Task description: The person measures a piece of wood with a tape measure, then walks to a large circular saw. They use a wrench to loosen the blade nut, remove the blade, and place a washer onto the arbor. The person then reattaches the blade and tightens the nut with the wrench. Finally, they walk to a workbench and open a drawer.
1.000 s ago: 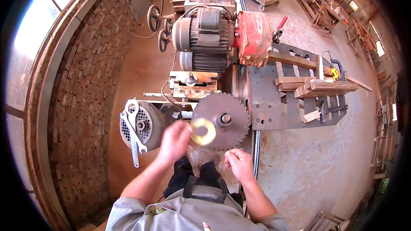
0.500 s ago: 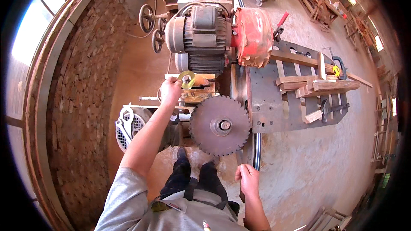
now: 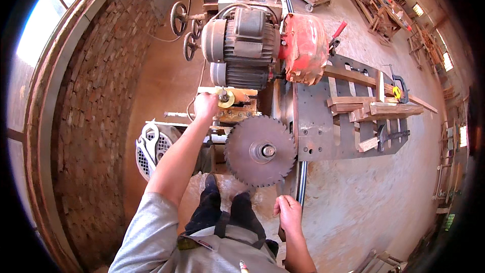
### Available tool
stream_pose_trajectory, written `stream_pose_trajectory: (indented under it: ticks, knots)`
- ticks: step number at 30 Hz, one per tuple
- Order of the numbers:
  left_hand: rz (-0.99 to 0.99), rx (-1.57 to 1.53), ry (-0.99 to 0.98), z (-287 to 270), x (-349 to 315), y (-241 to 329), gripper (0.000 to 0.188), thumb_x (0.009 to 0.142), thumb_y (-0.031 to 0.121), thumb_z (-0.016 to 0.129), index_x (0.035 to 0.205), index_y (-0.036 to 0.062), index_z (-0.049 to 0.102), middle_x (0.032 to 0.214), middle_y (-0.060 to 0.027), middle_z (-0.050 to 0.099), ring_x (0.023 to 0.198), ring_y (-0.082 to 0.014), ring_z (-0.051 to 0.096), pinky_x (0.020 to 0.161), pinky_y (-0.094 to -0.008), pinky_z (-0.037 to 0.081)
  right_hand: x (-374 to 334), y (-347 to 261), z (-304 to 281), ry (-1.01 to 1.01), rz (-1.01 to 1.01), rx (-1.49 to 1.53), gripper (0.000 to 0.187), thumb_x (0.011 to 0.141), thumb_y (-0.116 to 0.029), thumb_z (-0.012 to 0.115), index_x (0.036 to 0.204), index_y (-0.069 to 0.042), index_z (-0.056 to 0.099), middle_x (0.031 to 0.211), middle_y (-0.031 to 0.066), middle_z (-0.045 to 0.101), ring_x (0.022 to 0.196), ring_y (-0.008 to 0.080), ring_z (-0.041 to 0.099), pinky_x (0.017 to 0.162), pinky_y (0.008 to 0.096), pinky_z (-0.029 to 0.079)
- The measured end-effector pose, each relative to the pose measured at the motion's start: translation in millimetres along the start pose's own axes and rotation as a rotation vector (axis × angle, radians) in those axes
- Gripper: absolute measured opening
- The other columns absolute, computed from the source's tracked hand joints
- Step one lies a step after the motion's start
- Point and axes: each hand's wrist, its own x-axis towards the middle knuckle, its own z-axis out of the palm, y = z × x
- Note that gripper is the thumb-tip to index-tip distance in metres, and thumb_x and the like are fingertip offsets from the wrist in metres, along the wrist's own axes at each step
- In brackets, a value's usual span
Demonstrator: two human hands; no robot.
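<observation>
With its arm stretched forward, my left hand [image 3: 206, 105] is closed at the left edge of a flat yellow ring [image 3: 231, 102], like a large washer. The ring lies around an upright metal post [image 3: 223, 94] on an orange-yellow machine block. Nearer to me stands a round toothed saw blade [image 3: 242, 159], its face toward me and a threaded shaft end [image 3: 269, 150] poking through its middle. My right hand [image 3: 289, 213] is curled closed, low and right of the blade; whatever it may hold is hidden. It is apart from the blade.
Two open-ended wrenches [image 3: 148, 144] rest on a motor grille at left. Beyond the block sit a large grey motor [image 3: 247, 40] and a red guard [image 3: 304, 48]. At right, a slotted metal table [image 3: 316, 116] carries wooden pieces [image 3: 389, 108] and clamps [image 3: 401, 87]. A brick wall [image 3: 96, 121] runs along the left.
The yellow ring went from tilted in my left fingers to lying lower and flatter around the post. My left hand moved slightly right with it. My right hand stayed nearly still.
</observation>
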Motion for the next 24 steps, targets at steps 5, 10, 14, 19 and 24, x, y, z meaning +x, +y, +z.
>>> stream_pose_trajectory:
  ticks: [5, 10, 14, 19, 24]
  knots:
    - [0.095, 0.235, 0.093, -30.8, -44.0, 45.9, 0.051, 0.083, 0.032, 0.063, 0.122, -0.0005, 0.057, 0.111, -0.0241, 0.066, 0.104, -0.0398, 0.064, 0.092, -0.0441, 0.049, -4.5, 1.1, -5.8, 0.005, 0.013, -0.006, 0.023, 0.096, -0.011, 0.054, 0.076, -0.001, 0.058, 0.066, 0.0047, 0.058, 0.053, 0.0121, 0.054, 0.05, 0.0261, 0.046]
    - [0.325, 0.16, 0.062, -128.3, -82.3, 70.4, 0.044, 0.085, 0.027, 0.066, 0.121, 0.0016, 0.06, 0.102, -0.018, 0.069, 0.096, -0.0297, 0.067, 0.086, -0.0386, 0.052, -8.8, -10.9, 11.1, -0.086, 0.007, -0.112, 0.021, 0.096, -0.011, 0.054, 0.079, -0.001, 0.06, 0.067, 0.005, 0.059, 0.054, 0.0121, 0.055, 0.051, 0.0262, 0.046]
    - [0.342, 0.149, 0.172, -210.7, -134.7, 25.4, 0.033, 0.085, 0.019, 0.066, 0.113, 0.0014, 0.063, 0.096, -0.016, 0.068, 0.09, -0.0271, 0.066, 0.081, -0.0358, 0.051, -11.8, -19.5, 40.1, -0.222, 0.004, -0.101, 0.017, 0.096, -0.01, 0.056, 0.084, -0.001, 0.063, 0.069, 0.0049, 0.063, 0.056, 0.0106, 0.057, 0.052, 0.025, 0.048]
    - [0.158, 0.219, 0.308, -256.6, -185.0, -89.6, 0.031, 0.085, 0.02, 0.067, 0.11, 0.0014, 0.063, 0.097, -0.0163, 0.067, 0.092, -0.0308, 0.065, 0.082, -0.0382, 0.051, -22.1, -30.7, 92.8, -0.467, 0.012, -0.178, 0.014, 0.097, -0.011, 0.056, 0.096, -0.001, 0.064, 0.076, 0.0067, 0.068, 0.061, 0.0102, 0.061, 0.055, 0.0251, 0.052]
    - [0.054, 0.212, 0.192, -239.8, -224.8, -107.4, 0.035, 0.085, 0.016, 0.066, 0.115, -0.0009, 0.06, 0.104, -0.0173, 0.064, 0.093, -0.0306, 0.064, 0.083, -0.0383, 0.051, -19.0, -41.6, 151.9, -0.689, -0.174, -0.343, 0.016, 0.096, -0.011, 0.058, 0.105, 0.0, 0.064, 0.087, 0.0057, 0.069, 0.072, 0.0091, 0.062, 0.066, 0.0249, 0.052]
